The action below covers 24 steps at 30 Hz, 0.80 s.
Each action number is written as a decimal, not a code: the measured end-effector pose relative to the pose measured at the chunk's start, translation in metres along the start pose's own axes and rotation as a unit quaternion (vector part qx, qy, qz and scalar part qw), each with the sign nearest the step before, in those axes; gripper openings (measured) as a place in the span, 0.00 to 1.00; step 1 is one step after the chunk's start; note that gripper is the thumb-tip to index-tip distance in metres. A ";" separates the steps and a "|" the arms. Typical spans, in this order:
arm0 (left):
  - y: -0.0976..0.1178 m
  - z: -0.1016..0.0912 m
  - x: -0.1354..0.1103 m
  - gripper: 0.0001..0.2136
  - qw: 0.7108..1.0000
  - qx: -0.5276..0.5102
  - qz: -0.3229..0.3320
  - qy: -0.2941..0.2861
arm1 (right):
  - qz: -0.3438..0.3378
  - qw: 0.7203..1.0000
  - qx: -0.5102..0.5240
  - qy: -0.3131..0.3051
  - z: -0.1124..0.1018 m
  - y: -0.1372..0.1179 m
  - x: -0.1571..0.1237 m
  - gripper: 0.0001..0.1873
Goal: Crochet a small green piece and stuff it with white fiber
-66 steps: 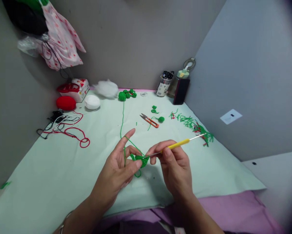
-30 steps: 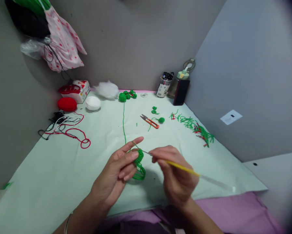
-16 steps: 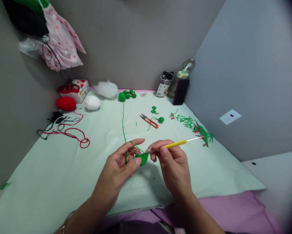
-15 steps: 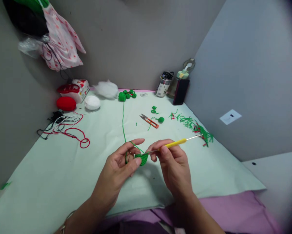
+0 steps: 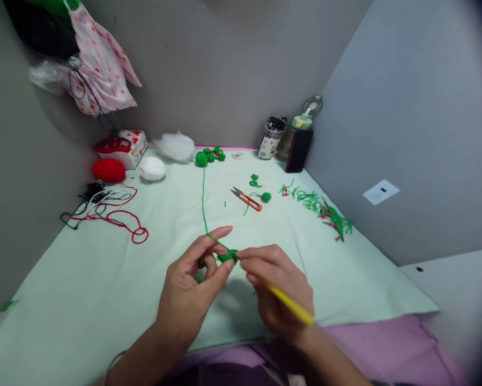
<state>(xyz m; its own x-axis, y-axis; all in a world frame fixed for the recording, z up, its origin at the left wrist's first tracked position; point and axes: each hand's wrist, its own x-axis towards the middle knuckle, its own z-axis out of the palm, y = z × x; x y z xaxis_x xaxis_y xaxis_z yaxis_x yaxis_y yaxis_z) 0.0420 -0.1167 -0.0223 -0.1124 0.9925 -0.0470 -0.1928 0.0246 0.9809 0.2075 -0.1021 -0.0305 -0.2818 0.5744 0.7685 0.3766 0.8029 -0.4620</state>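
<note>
My left hand (image 5: 196, 273) pinches a small piece of green crochet (image 5: 227, 257) between thumb and fingers, its index finger stretched out. Green yarn (image 5: 204, 201) runs from a green yarn ball (image 5: 201, 159) at the back, over that index finger and down to the piece. In my right hand (image 5: 281, 284) is a crochet hook with a yellow handle (image 5: 291, 304), the handle slanting down toward the wrist. The right fingertips are at the edge of the crochet piece, and they hide the hook's tip.
Orange thread snips (image 5: 246, 199) and a small green crocheted ball (image 5: 266, 197) lie beyond my hands. Yarn scraps (image 5: 329, 214) spread at right. Red yarn (image 5: 109, 170), white yarn (image 5: 152, 169) and white stuffing (image 5: 175, 147) sit back left. A pen cup (image 5: 270, 139) and a phone (image 5: 299, 151) stand back right.
My right hand has turned, so the hook's handle swung from pointing up and right to pointing down and right. The crochet piece has tilted in my left hand.
</note>
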 end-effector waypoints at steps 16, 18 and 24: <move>0.002 -0.001 0.004 0.20 0.969 -0.177 -0.119 -0.122 | 0.141 0.963 0.223 0.056 0.008 0.007 0.005 0.10; -0.001 0.001 0.003 0.19 0.977 -0.157 -0.103 -0.101 | 0.116 0.976 0.174 0.054 0.008 0.004 0.003 0.13; 0.002 0.001 0.008 0.19 0.955 -0.234 -0.153 -0.102 | 0.005 0.999 0.004 0.034 0.005 0.002 -0.003 0.17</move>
<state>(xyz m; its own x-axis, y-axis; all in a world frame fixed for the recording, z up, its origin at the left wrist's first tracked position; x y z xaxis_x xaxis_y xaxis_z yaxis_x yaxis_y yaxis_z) 0.0414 -0.1085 -0.0206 0.2024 0.9511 -0.2333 -0.6053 0.3088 0.7336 0.2049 -0.1020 -0.0358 -0.2170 0.5709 0.7918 0.3721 0.7983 -0.4736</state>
